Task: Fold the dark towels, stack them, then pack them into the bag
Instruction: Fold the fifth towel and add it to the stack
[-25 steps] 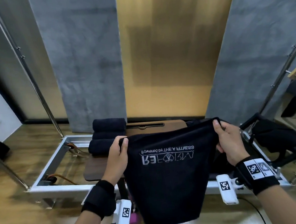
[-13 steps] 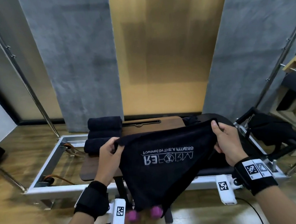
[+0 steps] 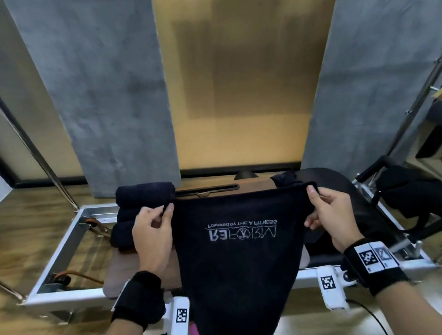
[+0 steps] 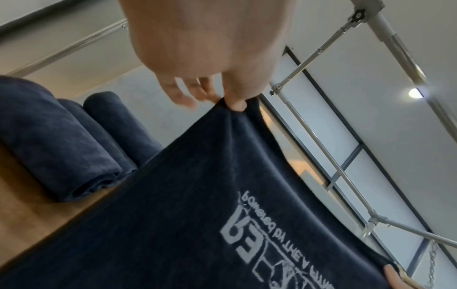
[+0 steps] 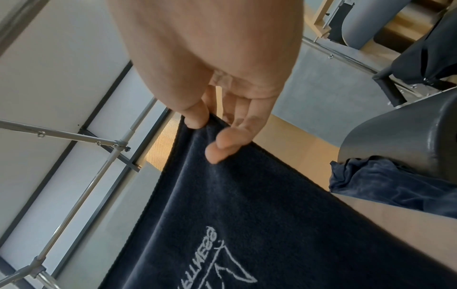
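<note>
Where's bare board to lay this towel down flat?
Bare wooden board lies between the rolled towels at its left end and the crumpled towel at its right. The held towel, pinched by left hand and right hand, hides the near part.

The towel (image 3: 240,260) carries pale lettering, seen mirrored in the head view: a small line reading "Powered by THE A FITNESS" above a large "REFORM" whose O holds a small emblem. Black-and-white square code tags (image 3: 368,257) sit on the right wristband and on both white wrist cameras; nothing on them reads as text
</note>
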Motion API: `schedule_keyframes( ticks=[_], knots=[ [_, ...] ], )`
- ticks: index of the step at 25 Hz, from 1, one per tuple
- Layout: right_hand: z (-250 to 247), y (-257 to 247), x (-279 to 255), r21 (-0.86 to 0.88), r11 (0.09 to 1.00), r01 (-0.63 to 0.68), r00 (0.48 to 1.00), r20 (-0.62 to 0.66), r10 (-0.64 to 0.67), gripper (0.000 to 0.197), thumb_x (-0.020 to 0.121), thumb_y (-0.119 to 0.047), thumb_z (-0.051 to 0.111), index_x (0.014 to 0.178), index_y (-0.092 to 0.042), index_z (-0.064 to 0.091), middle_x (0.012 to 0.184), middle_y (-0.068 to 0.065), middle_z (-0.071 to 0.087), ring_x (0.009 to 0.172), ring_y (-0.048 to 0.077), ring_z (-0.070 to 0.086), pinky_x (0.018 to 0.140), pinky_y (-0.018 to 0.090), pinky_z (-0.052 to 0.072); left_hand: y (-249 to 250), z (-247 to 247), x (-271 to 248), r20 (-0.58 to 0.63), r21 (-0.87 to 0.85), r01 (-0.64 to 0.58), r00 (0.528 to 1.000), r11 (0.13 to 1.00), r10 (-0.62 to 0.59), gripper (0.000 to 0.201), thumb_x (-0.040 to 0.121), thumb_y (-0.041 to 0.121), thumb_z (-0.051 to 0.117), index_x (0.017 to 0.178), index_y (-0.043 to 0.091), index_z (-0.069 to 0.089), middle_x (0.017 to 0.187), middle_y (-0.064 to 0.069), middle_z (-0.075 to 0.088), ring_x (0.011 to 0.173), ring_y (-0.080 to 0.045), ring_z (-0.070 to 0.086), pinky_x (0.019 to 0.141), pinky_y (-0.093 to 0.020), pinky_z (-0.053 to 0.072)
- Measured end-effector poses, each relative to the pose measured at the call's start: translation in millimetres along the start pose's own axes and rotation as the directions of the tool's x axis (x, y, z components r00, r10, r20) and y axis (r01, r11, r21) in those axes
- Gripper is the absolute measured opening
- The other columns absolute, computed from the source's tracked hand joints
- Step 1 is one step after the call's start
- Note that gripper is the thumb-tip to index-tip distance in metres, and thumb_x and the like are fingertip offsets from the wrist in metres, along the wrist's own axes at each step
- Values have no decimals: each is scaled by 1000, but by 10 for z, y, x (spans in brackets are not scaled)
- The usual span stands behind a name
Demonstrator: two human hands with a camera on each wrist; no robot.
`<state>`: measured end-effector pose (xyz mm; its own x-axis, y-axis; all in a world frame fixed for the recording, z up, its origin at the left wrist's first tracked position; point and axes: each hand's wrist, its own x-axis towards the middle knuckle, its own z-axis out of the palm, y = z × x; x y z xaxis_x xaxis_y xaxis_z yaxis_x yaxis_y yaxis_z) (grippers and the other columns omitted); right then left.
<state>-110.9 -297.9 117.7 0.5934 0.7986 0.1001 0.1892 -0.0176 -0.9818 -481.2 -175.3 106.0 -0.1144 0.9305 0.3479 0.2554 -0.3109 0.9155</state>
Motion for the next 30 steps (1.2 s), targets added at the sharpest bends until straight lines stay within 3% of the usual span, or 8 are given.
schedule_keyframes(
  ticks=[2, 5, 8, 14, 19, 22, 26, 30],
  knots=[
    [140, 67, 288, 47, 997, -55, 998, 7, 55, 54, 101, -41, 65, 88, 10, 56, 75, 26, 50, 60, 43, 73, 49, 37, 59, -99, 169, 222, -75, 30, 104, 992, 994, -101, 19, 95, 37, 78, 86, 22, 82, 67, 3, 68, 67, -8, 60, 70, -36, 50],
    [392, 181, 744, 125, 986, -110, 994, -5, 111, 47, 100, -36, 68, 70, -10, 44, 70, 2, 34, 68, 46, 76, 54, 40, 64, -264, 494, 554, -22, -143, 325, 943, 935, -332, 19, 100, 34, 73, 98, 17, 81, 61, -4, 71, 56, -17, 68, 52, -29, 52],
    [614, 389, 1217, 133, 975, -180, 983, -22, 185, 40, 101, -32, 68, 79, -2, 54, 81, 9, 39, 70, 45, 76, 59, 44, 65, -392, 847, 857, 55, -296, 520, 847, 801, -529, 21, 106, 28, 65, 105, 8, 71, 80, -13, 80, 72, -26, 80, 46, -26, 56],
    [948, 844, 2129, 65, 933, -354, 932, -53, 357, 38, 97, -32, 73, 80, -1, 59, 82, 6, 53, 62, 45, 75, 62, 51, 65, -795, 1569, 1502, -23, -387, 613, 740, 689, -672, 20, 106, 16, 64, 103, -4, 68, 84, -23, 78, 76, -30, 81, 51, -28, 60],
    [1178, 1182, 2597, -41, 882, -469, 882, -68, 466, 20, 95, -29, 76, 80, -19, 68, 92, 7, 65, 57, 40, 74, 47, 37, 62, -1242, 2046, 1757, -104, -321, 668, 679, 671, -726, 20, 109, 13, 57, 97, -4, 61, 90, -29, 76, 72, -31, 78, 49, -28, 59],
    [1278, 1410, 2728, -70, 846, -529, 848, -76, 524, 18, 94, -23, 78, 81, -14, 69, 96, 19, 68, 58, 40, 75, 46, 36, 61, -1455, 2231, 1767, -71, -254, 738, 630, 625, -773, 18, 113, 10, 43, 103, -2, 51, 102, -32, 71, 71, -32, 73, 58, -35, 60],
    [1367, 1569, 2664, -3, 875, -484, 872, -87, 482, 7, 93, -8, 77, 97, -7, 71, 107, 26, 71, 64, 37, 76, 57, 35, 64, -1509, 2251, 1656, -52, -171, 700, 696, 693, -716, 39, 110, -2, 35, 149, 2, 38, 113, -25, 66, 92, -35, 74, 72, -41, 64],
    [1318, 1508, 2467, 63, 941, -331, 936, -105, 336, 30, 93, 10, 67, 120, -3, 70, 121, 24, 65, 79, 32, 74, 70, 40, 65, -1438, 2100, 1436, 42, -83, 592, 806, 802, -590, 47, 107, -4, 44, 152, 10, 44, 131, -11, 63, 119, -22, 67, 94, -46, 61]
  ],
)
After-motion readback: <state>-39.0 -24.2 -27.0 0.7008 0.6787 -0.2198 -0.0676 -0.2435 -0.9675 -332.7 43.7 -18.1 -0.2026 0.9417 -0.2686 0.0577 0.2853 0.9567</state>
